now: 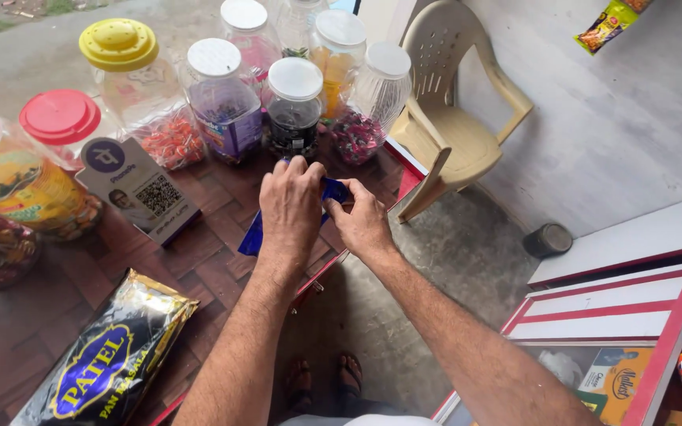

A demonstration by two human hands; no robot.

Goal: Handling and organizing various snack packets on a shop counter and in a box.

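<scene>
I have both hands on the blue packet [256, 235], at the table [222, 272] edge, six o'clock of the jars [294, 106]: left hand [292, 207] pinching its top, right hand [362, 223] gripping the corner, bracing it taut.

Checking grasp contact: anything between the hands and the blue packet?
Nothing visible. The left hand and right hand both grip the blue packet directly above the counter; the jars stand behind, apart.

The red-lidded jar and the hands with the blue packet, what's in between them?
In the head view, a tilted payment card with a square code lies between the red-lidded clear plastic jar and the hands on the shiny blue packet.
</scene>
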